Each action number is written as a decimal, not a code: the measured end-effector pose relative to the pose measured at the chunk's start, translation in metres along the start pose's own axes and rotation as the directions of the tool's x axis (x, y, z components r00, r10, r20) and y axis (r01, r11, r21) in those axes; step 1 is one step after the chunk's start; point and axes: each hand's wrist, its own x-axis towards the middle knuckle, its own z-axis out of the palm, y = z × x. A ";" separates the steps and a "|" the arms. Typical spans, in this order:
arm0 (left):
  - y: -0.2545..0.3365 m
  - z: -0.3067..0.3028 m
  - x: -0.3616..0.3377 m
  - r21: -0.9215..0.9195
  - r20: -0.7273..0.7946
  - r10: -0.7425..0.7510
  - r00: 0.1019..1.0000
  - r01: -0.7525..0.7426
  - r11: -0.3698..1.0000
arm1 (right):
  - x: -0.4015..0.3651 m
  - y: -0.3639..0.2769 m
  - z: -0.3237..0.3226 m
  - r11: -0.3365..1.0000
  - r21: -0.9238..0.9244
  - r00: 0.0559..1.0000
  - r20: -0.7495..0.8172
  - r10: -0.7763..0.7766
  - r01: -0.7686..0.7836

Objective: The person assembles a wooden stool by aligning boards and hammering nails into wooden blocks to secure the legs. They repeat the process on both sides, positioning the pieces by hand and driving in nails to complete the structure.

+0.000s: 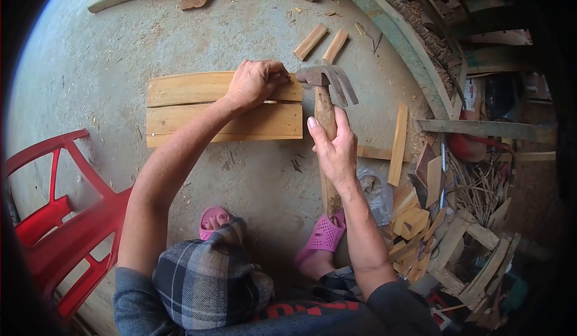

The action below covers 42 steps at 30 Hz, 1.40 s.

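Two pale wooden boards lie side by side on the floor with a narrow gap between them: the far board point(189, 89) and the near board point(264, 122). Over the right end of the far board is my left hand point(255, 83), its fingers pinched together; whatever they hold is hidden. My right hand point(338, 155) is wrapped round the wooden handle of a claw hammer point(324, 109). The hammer's head is raised just right of the boards' ends, close to my left fingers, with its claw pointing right.
A red plastic chair point(78, 216) lies at the left. Two short wood blocks point(311, 41) are beyond the hammer, and a loose strip point(398, 143) is to the right. Scrap wood point(415, 222) and a clear plastic bag point(375, 195) are at lower right. My feet wear pink sandals point(324, 235).
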 end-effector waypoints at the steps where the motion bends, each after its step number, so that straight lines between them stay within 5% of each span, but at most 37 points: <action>1: 0.001 0.000 0.000 0.010 -0.005 -0.007 1.000 0.007 1.000 | 0.002 -0.005 -0.001 0.998 -0.059 1.000 0.001 -0.029 0.029; 6: -0.005 0.007 -0.001 -0.031 -0.037 -0.012 0.999 0.011 0.999 | 0.002 -0.027 -0.001 0.984 -0.015 0.983 -0.048 -0.175 0.175; 8: -0.003 0.005 0.000 -0.048 -0.009 -0.045 0.999 0.045 0.998 | 0.006 -0.022 0.003 0.932 -0.125 0.932 -0.089 -0.352 0.340; 12: -0.003 0.003 -0.002 0.005 -0.012 -0.021 1.000 0.021 1.000 | 0.006 -0.010 0.006 0.992 -0.092 0.996 0.004 -0.090 0.090; 16: 0.001 0.002 -0.002 0.033 0.008 -0.042 0.999 0.042 0.999 | 0.005 -0.012 0.004 0.995 -0.085 0.998 0.026 -0.054 0.057; 29: -0.001 0.003 -0.001 -0.005 -0.054 0.015 0.998 -0.016 1.000 | 0.005 -0.025 -0.001 0.986 -0.097 0.989 -0.030 -0.142 0.138; 31: 0.003 -0.001 -0.001 0.017 -0.034 -0.005 0.999 0.006 1.000 | 0.004 -0.025 0.000 0.997 -0.069 0.999 0.025 -0.038 0.040; 38: -0.005 0.005 -0.001 0.007 -0.006 -0.035 0.999 0.035 0.999 | 0.003 -0.025 0.001 0.995 -0.090 0.999 0.021 -0.037 0.039; 42: -0.002 0.003 -0.001 -0.009 -0.012 -0.041 0.999 0.041 0.999 | 0.005 -0.029 0.004 0.983 -0.022 0.982 -0.062 -0.181 0.180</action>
